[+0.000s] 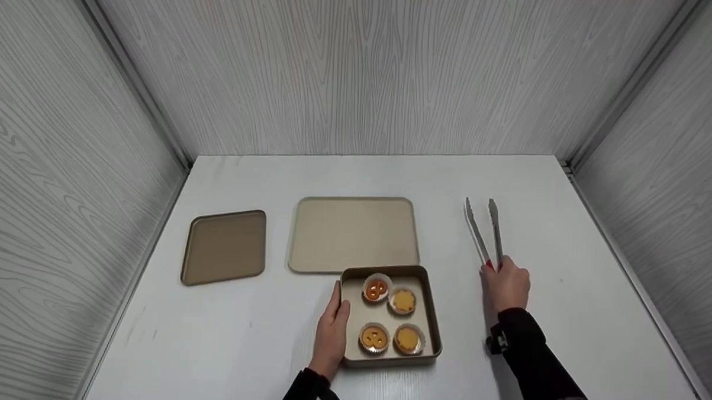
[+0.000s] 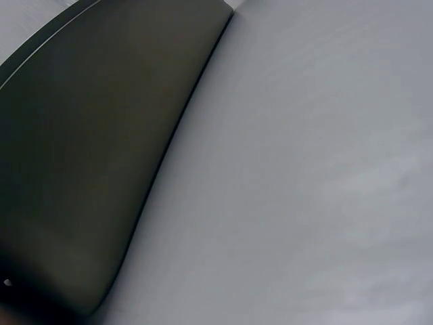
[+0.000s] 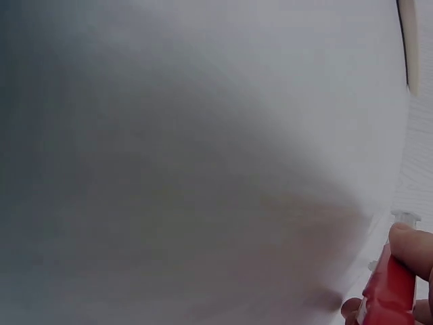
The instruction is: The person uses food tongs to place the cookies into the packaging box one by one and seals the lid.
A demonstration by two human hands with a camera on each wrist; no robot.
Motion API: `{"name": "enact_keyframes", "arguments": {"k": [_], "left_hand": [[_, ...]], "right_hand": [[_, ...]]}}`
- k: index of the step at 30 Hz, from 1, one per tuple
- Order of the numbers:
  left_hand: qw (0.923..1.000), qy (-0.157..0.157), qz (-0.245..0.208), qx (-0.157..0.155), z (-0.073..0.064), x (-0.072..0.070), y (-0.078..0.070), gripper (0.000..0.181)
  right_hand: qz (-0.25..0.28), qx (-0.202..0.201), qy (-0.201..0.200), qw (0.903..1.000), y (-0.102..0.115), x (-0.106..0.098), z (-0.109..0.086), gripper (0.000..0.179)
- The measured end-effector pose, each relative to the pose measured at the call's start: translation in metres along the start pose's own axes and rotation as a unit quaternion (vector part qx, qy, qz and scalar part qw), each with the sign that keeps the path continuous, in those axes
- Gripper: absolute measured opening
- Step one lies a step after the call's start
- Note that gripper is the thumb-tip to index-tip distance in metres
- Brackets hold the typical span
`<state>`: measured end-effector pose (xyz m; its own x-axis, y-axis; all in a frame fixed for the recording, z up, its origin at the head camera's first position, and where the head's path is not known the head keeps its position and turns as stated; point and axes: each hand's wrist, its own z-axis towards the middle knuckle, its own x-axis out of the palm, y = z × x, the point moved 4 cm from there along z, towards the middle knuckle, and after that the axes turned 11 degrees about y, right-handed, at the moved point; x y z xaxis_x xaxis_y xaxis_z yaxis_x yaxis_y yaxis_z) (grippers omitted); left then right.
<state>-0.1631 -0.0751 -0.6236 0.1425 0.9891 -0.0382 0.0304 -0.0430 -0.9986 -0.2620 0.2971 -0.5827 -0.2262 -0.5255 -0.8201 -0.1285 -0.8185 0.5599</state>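
My left hand (image 1: 329, 338) holds the left wall of a square baking pan (image 1: 393, 362), its thumb at the rim and its fingers along the outside. Inside the pan sit several small tarts in paper cups, one of them orange-red (image 1: 376, 289) and the others yellow, such as the tart (image 1: 409, 339) at front right. Farther right, my right hand (image 1: 508, 285) grips a pair of metal tongs (image 1: 497, 234) by the red handle (image 3: 391, 291). The tongs' arms stand spread and point away from me, with nothing between the tips.
A beige rectangular tray (image 1: 355, 235) lies just behind the pan, its front edge close to the pan's rear rim. To the left is a smaller brown tray (image 1: 225, 249). Grey wood-grain panels (image 1: 360, 76) enclose the white table (image 1: 238, 344) at the back and both sides.
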Motion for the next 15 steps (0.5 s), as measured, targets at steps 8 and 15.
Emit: {"name": "enact_keyframes", "arguments": {"k": [8,15], "left_hand": [[0.9999,0.001,0.006,-0.008,-0.0003,0.0003,-0.0009,0.057],[0.9997,-0.003,0.01,-0.02,0.0006,0.0003,0.0,0.057]], "right_hand": [[-0.029,0.012,0.044,0.9985,-0.0005,0.0057,0.003,0.033],[-0.042,0.008,0.061,0.9972,-0.0019,0.0096,0.0061,0.04]]}}
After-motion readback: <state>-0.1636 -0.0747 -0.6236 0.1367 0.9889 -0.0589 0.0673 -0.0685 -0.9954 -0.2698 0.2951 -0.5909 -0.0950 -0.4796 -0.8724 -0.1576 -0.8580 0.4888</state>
